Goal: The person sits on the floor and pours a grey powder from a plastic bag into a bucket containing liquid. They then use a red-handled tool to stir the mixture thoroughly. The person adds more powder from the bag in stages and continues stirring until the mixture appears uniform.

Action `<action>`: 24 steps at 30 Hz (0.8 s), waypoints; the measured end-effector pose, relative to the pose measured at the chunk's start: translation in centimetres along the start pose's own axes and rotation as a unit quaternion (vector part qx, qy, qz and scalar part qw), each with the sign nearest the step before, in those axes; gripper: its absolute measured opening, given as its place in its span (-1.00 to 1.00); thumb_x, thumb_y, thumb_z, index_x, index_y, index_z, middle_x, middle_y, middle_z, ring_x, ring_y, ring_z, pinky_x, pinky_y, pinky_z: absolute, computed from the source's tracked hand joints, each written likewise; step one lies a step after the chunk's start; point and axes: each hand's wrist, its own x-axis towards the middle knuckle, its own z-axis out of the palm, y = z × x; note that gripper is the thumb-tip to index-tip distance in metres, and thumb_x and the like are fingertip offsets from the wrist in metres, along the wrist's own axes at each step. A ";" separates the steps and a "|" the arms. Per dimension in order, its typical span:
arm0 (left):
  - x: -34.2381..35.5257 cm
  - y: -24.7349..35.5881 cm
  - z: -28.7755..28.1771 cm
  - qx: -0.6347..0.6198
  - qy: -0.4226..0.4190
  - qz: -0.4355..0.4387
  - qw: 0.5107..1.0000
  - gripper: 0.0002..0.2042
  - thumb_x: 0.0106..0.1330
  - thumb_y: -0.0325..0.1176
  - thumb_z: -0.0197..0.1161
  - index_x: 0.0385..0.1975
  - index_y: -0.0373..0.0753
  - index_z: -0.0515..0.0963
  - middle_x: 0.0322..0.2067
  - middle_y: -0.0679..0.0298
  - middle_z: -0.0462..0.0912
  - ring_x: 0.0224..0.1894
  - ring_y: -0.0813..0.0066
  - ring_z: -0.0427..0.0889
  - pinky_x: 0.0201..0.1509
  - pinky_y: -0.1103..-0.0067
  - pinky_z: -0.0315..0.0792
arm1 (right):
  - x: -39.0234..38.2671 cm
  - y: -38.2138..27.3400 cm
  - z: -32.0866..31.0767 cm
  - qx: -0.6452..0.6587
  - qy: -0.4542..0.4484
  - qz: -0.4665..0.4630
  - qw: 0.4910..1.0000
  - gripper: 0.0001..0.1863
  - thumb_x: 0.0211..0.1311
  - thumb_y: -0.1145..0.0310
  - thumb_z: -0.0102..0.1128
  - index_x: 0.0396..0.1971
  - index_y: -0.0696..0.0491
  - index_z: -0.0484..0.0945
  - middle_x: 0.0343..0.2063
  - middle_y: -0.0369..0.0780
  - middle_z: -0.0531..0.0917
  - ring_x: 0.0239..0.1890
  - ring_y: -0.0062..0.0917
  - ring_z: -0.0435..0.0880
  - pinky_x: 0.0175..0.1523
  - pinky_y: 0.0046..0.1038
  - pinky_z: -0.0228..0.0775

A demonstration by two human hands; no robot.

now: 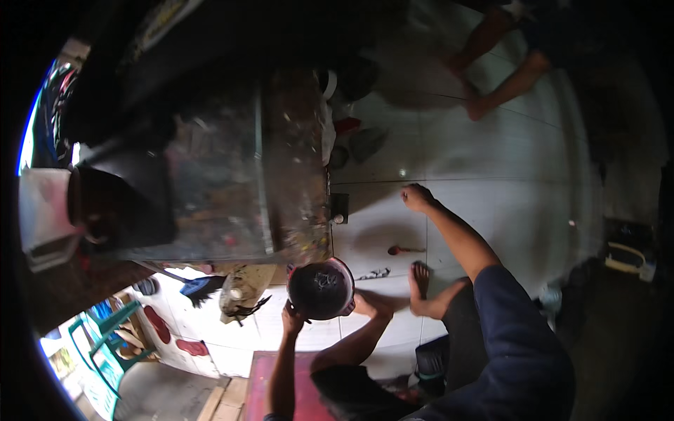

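Observation:
My left hand (293,320) grips the near-left rim of a round dark basin (312,298) with a reddish edge. A small tangle of thin pale strands (325,281) lies inside it. The basin is beside the near corner of a worn worktable (302,175). Over the tiled floor, my right arm reaches out to the right of the table. My right hand (419,197) is closed; whether its fingers hold anything is hidden. Below that hand, a small tool with a dark reddish head and thin handle (405,250) is on the floor.
A small dark box (339,208) stands by the table's edge. Left of the basin are a pale sack (243,289) and a blue broom head (201,289). Red slippers (192,347) and a green chair (105,365) are lower left. Another person's legs (509,84) show at upper right.

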 end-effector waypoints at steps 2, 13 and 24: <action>5.1 -5.7 0.2 0.098 0.011 0.125 0.987 -0.69 0.28 -0.34 0.21 -0.10 -0.43 0.41 -0.55 0.03 0.64 -0.59 0.32 0.67 -0.60 0.43 0.53 | 7.7 0.1 4.5 -0.112 0.137 -0.149 0.973 -0.84 0.14 0.38 0.04 -0.33 0.05 0.58 -0.25 -0.08 0.62 -0.14 -0.17 0.58 -0.06 -0.14 0.44; 15.5 -4.9 10.2 -0.125 -0.001 0.119 0.985 -0.69 0.31 -0.32 0.21 -0.07 -0.39 0.43 -0.47 0.19 0.61 -0.56 0.52 0.60 -0.64 0.60 0.46 | 21.5 -2.8 1.9 -0.355 0.166 -0.370 0.843 -0.80 0.21 0.42 0.05 -0.24 0.13 0.59 -0.23 -0.08 0.63 -0.18 -0.24 0.63 -0.07 -0.28 0.45; 9.1 0.6 12.6 0.216 0.324 0.283 0.876 -0.48 0.05 -0.16 0.49 -0.11 -0.39 0.52 -0.35 0.06 0.67 -0.37 0.32 0.66 -0.29 0.49 0.51 | 3.1 -0.2 -2.6 0.223 0.181 -0.378 0.880 -0.87 0.25 0.50 0.20 -0.36 0.30 0.57 -0.35 -0.24 0.61 -0.34 -0.60 0.51 -0.25 -0.56 0.35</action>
